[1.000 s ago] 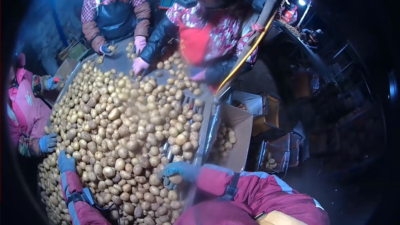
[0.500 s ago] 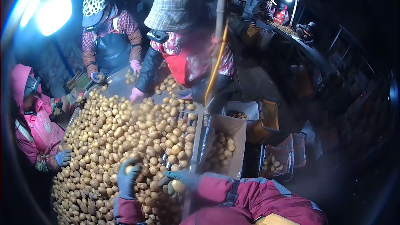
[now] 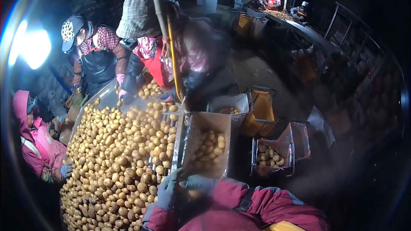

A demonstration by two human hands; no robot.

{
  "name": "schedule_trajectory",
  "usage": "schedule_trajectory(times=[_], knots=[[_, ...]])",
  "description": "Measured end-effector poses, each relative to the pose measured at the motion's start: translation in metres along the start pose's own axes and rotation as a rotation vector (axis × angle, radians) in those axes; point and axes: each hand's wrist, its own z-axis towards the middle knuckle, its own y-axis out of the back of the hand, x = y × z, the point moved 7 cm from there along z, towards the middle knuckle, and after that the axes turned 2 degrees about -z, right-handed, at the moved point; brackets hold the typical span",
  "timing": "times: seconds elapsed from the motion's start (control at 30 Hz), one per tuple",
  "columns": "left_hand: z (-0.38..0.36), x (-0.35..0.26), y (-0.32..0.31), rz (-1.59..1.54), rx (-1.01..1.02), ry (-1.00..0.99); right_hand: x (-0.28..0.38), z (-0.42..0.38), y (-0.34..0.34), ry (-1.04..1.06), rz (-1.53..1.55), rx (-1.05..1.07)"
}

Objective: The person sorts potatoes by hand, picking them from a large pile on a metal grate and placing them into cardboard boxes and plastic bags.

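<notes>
A wide heap of potatoes [image 3: 115, 154] covers the sorting table, whose metal edge [image 3: 177, 139] runs along its right side. My left hand [image 3: 167, 190], in a grey-blue glove, is at the heap's near right corner. Its fingers look curled, but the palm is turned from view and any content is hidden. Close beside it, my right hand [image 3: 200, 183] is gloved too and blurred, with the fingers bent over a potato [image 3: 194, 194] that shows just below them. Both hands are near the front of a lined box [image 3: 212, 122] partly filled with potatoes.
Right of the box stand a wire-framed bin [image 3: 278, 146] with potatoes and a yellow-brown bin [image 3: 262, 105]. A pole [image 3: 160, 8] with a yellow cord rises at the table's corner. Three co-workers are around the table; other people sit by a distant conveyor [image 3: 306, 32].
My view has swung to the right. My left hand, holding a potato earlier, has moved from over the heap toward the box, close to my right hand.
</notes>
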Motion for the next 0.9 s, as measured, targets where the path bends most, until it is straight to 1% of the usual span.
schedule_trajectory(times=[0.03,0.07,0.13,0.17,0.23,0.27,0.33,0.4,0.47,0.5,0.53,0.57,0.6,0.63,0.7,0.73,0.8,0.83,0.9], knots=[[0.006,0.007,-0.004,0.116,-0.003,-0.055,-0.007,-0.005,0.015,0.007,-0.071,-0.052],[0.004,-0.012,-0.022,0.171,-0.029,-0.084,-0.015,-0.008,0.032,0.058,-0.171,-0.093],[0.008,0.003,-0.031,0.241,-0.06,-0.163,-0.028,-0.02,0.052,0.238,0.341,-0.123],[0.007,0.005,-0.038,0.207,-0.063,-0.125,-0.03,-0.036,0.064,0.058,0.243,-0.187],[0.004,0.007,-0.052,0.139,-0.063,-0.047,-0.029,-0.079,0.101,-0.084,0.205,-0.291],[0.004,0.01,-0.055,0.146,-0.062,-0.027,-0.026,-0.096,0.114,-0.049,0.269,-0.332],[0.003,0.023,-0.058,0.168,-0.052,0.029,-0.012,-0.14,0.137,0.186,0.252,-0.634],[0.001,0.041,-0.06,0.163,-0.045,0.129,-0.035,-0.169,0.185,0.131,0.345,-0.711],[0.003,0.051,-0.068,0.123,-0.029,0.119,-0.028,-0.212,0.207,0.283,0.406,-0.769],[0.003,0.052,-0.073,0.111,0.007,0.138,-0.031,-0.237,0.223,0.29,0.376,-0.813],[0.004,0.056,-0.076,0.13,0.002,0.153,-0.044,-0.258,0.25,0.357,0.341,-0.936],[0.005,0.058,-0.081,0.125,0.039,0.145,-0.057,-0.28,0.275,0.419,0.296,-1.062],[0.006,0.06,-0.085,0.117,0.074,0.137,-0.063,-0.31,0.292,0.494,0.221,-1.228],[0.008,0.066,-0.086,0.115,0.088,0.17,-0.069,-0.341,0.307,0.552,0.134,-1.401],[0.01,0.072,-0.091,0.122,0.088,0.228,-0.034,-0.408,0.3,0.641,-0.059,-1.605],[0.01,0.074,-0.093,0.119,0.078,0.24,-0.009,-0.437,0.287,0.719,-0.156,-1.677],[0.012,0.076,-0.098,0.135,0.089,0.261,0.016,-0.488,0.28,0.573,-0.178,-1.899],[0.012,0.08,-0.098,0.117,0.093,0.267,0.01,-0.512,0.3,0.618,-0.152,-1.959],[0.013,0.089,-0.097,0.079,0.097,0.273,0.01,-0.556,0.329,0.693,-0.212,-2.051]])
